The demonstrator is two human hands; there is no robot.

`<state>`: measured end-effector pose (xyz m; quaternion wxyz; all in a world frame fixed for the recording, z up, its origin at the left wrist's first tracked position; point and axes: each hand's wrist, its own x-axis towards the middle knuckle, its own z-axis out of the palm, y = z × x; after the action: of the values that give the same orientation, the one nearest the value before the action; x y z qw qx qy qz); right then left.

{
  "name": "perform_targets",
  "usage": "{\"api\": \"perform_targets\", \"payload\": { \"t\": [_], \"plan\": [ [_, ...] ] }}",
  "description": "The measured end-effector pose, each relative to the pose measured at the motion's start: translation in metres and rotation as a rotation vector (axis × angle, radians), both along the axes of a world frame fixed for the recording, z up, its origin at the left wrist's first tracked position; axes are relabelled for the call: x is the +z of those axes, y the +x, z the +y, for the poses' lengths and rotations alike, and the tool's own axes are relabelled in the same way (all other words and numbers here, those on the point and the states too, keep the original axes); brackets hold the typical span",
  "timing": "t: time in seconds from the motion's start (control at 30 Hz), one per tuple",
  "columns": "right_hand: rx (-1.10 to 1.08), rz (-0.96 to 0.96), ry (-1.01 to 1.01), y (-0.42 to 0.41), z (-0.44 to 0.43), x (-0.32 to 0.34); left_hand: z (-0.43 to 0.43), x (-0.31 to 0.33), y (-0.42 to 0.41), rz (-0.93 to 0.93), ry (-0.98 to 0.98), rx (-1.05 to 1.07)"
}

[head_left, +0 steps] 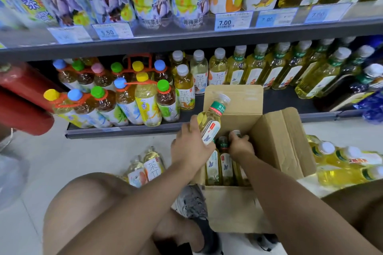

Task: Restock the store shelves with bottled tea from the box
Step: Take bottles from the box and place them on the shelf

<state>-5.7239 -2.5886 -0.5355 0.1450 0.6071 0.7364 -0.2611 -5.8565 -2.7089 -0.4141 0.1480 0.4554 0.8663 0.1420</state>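
An open cardboard box (275, 143) stands on the floor in front of the bottom shelf (279, 99). My left hand (189, 145) grips a bottle of yellow tea (211, 120) with a green neck label, tilted over the box's left edge. My right hand (240, 144) reaches into the box and grips the cap end of another bottle (236, 133). Several more tea bottles (219, 165) stand upright inside the box. On the right part of the shelf stand rows of matching bottles (275, 68).
Packs of colour-capped bottles (116, 97) fill the shelf's left part. Two loose bottles (145, 165) lie on the floor left of the box, and several yellow bottles (342, 163) lie at the right. My knees and a grey shoe (192, 203) sit below. An upper shelf (186, 35) carries price tags.
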Motion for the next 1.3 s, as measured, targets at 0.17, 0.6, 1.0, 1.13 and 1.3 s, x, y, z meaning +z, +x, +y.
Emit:
{"api": "perform_targets", "payload": {
  "t": [0.17,0.6,1.0,1.13,1.3],
  "plan": [
    [-0.222,0.295,0.115,0.010,-0.005,0.029,0.002,0.004,0.000,-0.038,0.023,0.017],
    [-0.124,0.729,0.387,0.048,-0.030,0.184,-0.018,0.072,0.022,-0.490,0.371,0.081],
    [0.136,0.738,0.783,0.063,-0.019,0.444,-0.004,0.279,0.047,-0.343,0.636,-0.116],
    [0.214,0.812,0.958,0.058,-0.011,0.544,0.014,0.364,0.040,-0.258,0.802,-0.166],
    [0.273,0.900,1.075,0.047,0.008,0.637,0.051,0.449,0.023,-0.234,0.933,-0.191]
  ]
}}
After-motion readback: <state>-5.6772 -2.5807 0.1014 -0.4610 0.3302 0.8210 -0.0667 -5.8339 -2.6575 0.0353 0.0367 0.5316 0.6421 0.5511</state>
